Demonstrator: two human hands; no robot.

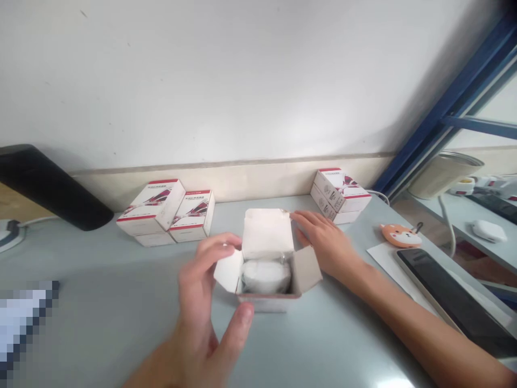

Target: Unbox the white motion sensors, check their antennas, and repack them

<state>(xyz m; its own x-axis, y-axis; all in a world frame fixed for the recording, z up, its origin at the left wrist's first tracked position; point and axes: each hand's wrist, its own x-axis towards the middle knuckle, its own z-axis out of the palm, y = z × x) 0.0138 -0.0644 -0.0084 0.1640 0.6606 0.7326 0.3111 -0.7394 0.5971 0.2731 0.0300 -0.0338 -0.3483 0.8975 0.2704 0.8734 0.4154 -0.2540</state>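
Observation:
A small white cardboard box [269, 253] stands open on the grey table [100, 302], its lid flap up and side flaps spread. Inside lies a white rounded item in clear plastic [265, 276]. My left hand [205, 318] curls around the box's left side, thumb at the front corner and fingers on the left flap. My right hand [323, 240] rests with fingers stretched out behind the box's right flap, touching it.
Closed red-and-white boxes are stacked at the back left [165, 213] and back right [339, 196]. A black tablet [452, 296] on paper and an orange animal-shaped piece [400, 235] lie right. A black object [48, 186] leans at far left.

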